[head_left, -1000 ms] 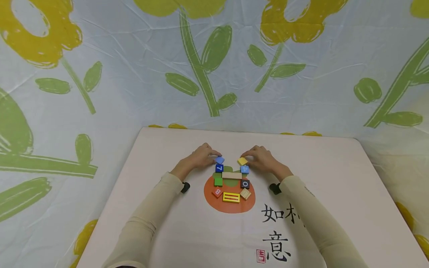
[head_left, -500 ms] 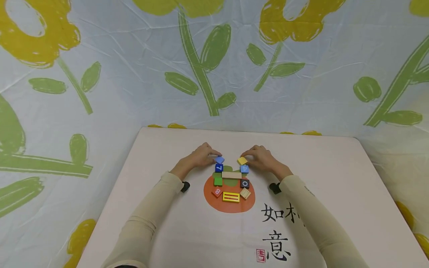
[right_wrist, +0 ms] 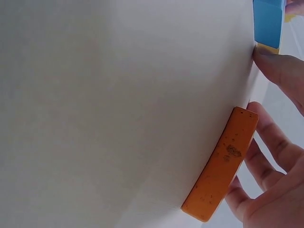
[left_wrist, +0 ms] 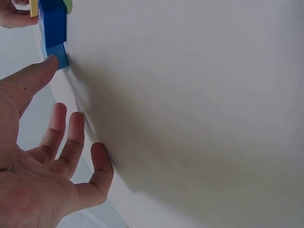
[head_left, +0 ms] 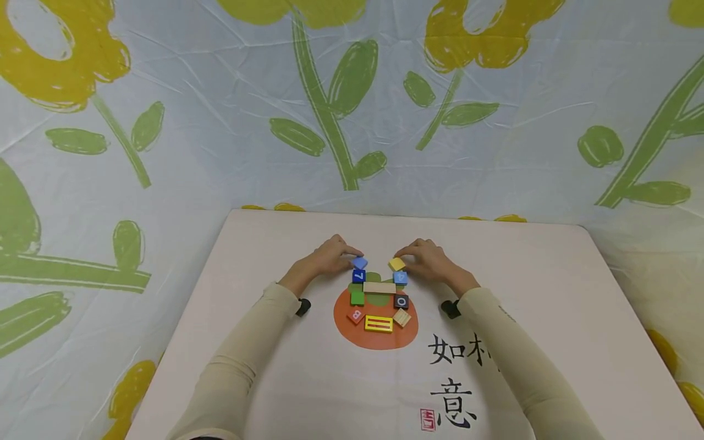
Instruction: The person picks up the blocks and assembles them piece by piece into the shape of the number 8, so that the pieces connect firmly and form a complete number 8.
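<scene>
My left hand [head_left: 330, 255] pinches a light blue block [head_left: 360, 263] at the far left end of a block figure. In the left wrist view, the thumb presses that light blue block [left_wrist: 57, 55], and the remaining fingers curl loosely. Opposite, my right hand [head_left: 430, 259] pinches a yellow block [head_left: 396, 264] between thumb and index finger. Under these sit a dark blue block [head_left: 359, 276] marked 7 and a light blue block [head_left: 400, 278] marked 4. The right wrist view shows an orange block [right_wrist: 221, 164] beside the right hand's other fingers; the head view hides it.
Nearer blocks are a plain wooden bar [head_left: 379, 288], green block [head_left: 357, 298], red block [head_left: 355, 315], yellow striped bar [head_left: 379, 324], wooden block [head_left: 402, 318] and black block [head_left: 401, 301]. They lie over an orange print on the table [head_left: 319, 379]. A flowered cloth [head_left: 220, 122] hangs behind.
Both hands keep their hold on the two end blocks with no visible movement. Only the head view shifts very slightly.
</scene>
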A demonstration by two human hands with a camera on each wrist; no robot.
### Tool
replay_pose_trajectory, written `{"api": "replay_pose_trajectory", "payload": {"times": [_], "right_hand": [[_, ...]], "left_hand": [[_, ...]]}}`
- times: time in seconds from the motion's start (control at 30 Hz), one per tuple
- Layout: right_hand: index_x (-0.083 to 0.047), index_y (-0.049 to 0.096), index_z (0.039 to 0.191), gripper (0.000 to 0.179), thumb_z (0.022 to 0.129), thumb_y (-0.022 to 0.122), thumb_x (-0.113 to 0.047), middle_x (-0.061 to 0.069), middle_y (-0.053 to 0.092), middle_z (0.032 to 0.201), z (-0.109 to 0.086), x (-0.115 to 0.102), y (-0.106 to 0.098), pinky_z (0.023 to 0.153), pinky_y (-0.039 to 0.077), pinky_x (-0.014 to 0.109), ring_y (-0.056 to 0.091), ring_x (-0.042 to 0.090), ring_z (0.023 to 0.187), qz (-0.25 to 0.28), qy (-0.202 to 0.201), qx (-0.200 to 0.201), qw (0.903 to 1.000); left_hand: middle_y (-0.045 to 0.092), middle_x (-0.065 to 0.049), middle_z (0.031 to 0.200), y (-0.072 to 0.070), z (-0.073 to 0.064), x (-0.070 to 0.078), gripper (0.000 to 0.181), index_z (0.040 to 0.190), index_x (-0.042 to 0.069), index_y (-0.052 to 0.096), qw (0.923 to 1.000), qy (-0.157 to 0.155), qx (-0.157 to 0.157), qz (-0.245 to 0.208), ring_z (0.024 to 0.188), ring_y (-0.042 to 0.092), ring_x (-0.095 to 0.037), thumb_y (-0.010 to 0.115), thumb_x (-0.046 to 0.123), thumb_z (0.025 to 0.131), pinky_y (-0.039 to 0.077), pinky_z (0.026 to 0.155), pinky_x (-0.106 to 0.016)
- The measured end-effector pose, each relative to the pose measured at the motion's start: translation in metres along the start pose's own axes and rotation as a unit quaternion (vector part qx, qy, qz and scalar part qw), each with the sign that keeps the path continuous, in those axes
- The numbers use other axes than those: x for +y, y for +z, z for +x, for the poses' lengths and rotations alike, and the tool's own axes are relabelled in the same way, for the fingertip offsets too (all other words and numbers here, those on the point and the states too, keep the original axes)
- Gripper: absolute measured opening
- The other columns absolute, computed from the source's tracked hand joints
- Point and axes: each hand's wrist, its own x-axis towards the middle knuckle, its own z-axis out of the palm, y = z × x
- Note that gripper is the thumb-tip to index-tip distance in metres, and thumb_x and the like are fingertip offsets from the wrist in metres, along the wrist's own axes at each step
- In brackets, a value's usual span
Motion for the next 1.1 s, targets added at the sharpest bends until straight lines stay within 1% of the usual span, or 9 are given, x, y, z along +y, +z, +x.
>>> {"api": "replay_pose_trajectory", "payload": {"times": [0.13,0.2,0.33,0.47,0.7,0.93,1.1], "right_hand": [[-0.012,0.066,0.131,0.04,0.092,0.074,-0.018,0.015,0.061,0.119,-0.001,-0.001,-0.002,0.086,0.042,0.054,0.053,0.033,0.108,0.004,0.004,-0.007,1.0],[-0.01,0.064,0.133,0.043,0.092,0.074,-0.017,0.015,0.061,0.12,-0.003,-0.002,-0.005,0.086,0.041,0.055,0.053,0.033,0.108,0.012,0.006,-0.003,0.9999],[-0.008,0.063,0.133,0.044,0.091,0.073,-0.014,0.017,0.06,0.121,-0.009,-0.004,-0.016,0.088,0.037,0.06,0.051,0.035,0.109,0.031,0.017,0.017,0.9993],[-0.006,0.062,0.133,0.042,0.093,0.071,-0.012,0.02,0.059,0.124,-0.019,-0.005,-0.026,0.092,0.033,0.063,0.049,0.038,0.113,0.044,0.035,0.039,0.9976],[-0.003,0.064,0.129,0.036,0.094,0.069,-0.01,0.023,0.06,0.122,-0.036,-0.003,-0.036,0.095,0.035,0.063,0.051,0.042,0.114,0.053,0.053,0.073,0.9945],[0.0,0.066,0.127,0.034,0.095,0.069,-0.011,0.025,0.059,0.122,-0.05,0.011,-0.035,0.094,0.04,0.059,0.053,0.044,0.112,0.078,0.087,0.079,0.99],[0.0,0.067,0.125,0.034,0.093,0.071,-0.01,0.023,0.061,0.12,-0.054,0.022,-0.031,0.094,0.042,0.058,0.054,0.041,0.111,0.082,0.092,0.082,0.989]], "left_hand": [[0.056,-0.008,0.111,-0.001,-0.001,0.001,0.034,0.13,0.024,0.069,1.0,-0.004,-0.002,-0.006,0.101,0.046,-0.021,0.067,0.018,0.097,0.041,0.08,-0.034],[0.056,-0.008,0.111,-0.001,-0.001,0.001,0.034,0.131,0.024,0.069,1.0,-0.005,-0.003,-0.007,0.1,0.045,-0.021,0.066,0.018,0.098,0.04,0.08,-0.034],[0.056,-0.006,0.108,-0.001,-0.001,-0.001,0.034,0.131,0.024,0.069,1.0,-0.002,-0.003,-0.009,0.099,0.045,-0.02,0.066,0.018,0.098,0.04,0.08,-0.033],[0.056,-0.004,0.106,0.0,0.0,-0.003,0.034,0.131,0.025,0.069,0.9999,0.002,-0.003,-0.01,0.098,0.044,-0.019,0.066,0.019,0.098,0.039,0.08,-0.032],[0.058,-0.003,0.104,0.0,0.001,-0.004,0.034,0.132,0.022,0.069,0.9999,0.012,-0.003,-0.012,0.095,0.044,-0.019,0.065,0.019,0.098,0.038,0.079,-0.032],[0.06,-0.002,0.105,0.001,0.002,-0.005,0.034,0.132,0.022,0.068,0.9998,0.015,-0.002,-0.016,0.096,0.044,-0.018,0.065,0.019,0.099,0.039,0.08,-0.032],[0.062,-0.001,0.103,0.001,0.003,-0.006,0.033,0.131,0.021,0.069,0.9997,0.021,0.001,-0.014,0.095,0.044,-0.018,0.066,0.018,0.098,0.038,0.08,-0.031]]}}
